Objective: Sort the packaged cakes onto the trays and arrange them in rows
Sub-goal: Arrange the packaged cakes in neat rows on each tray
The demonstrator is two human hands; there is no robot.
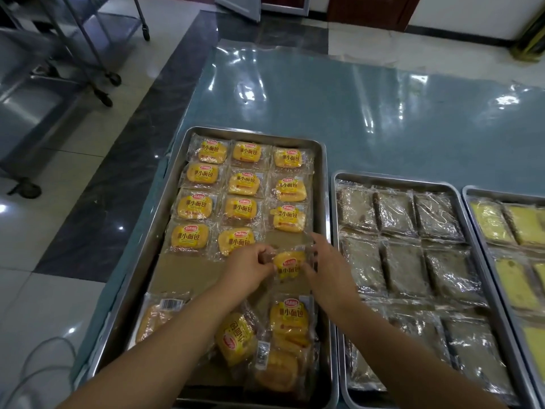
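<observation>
A steel tray (165, 219) on the left holds several yellow packaged cakes in neat rows of three. Between my hands, over the bare spot at the right end of the fourth row, is one more yellow cake packet (289, 264). My left hand (250, 268) pinches its left edge and my right hand (327, 261) pinches its right edge. Several loose yellow packets (287, 343) lie jumbled at the tray's near end, partly hidden under my forearms.
A middle tray (336, 219) carries rows of brown cakes in clear wrap (398, 261). A third tray (472, 208) at the right edge holds pale yellow cake slices (513, 278). Glossy blue tabletop (354, 113) stretches beyond the trays. Wheeled steel racks (59, 69) stand on the floor at left.
</observation>
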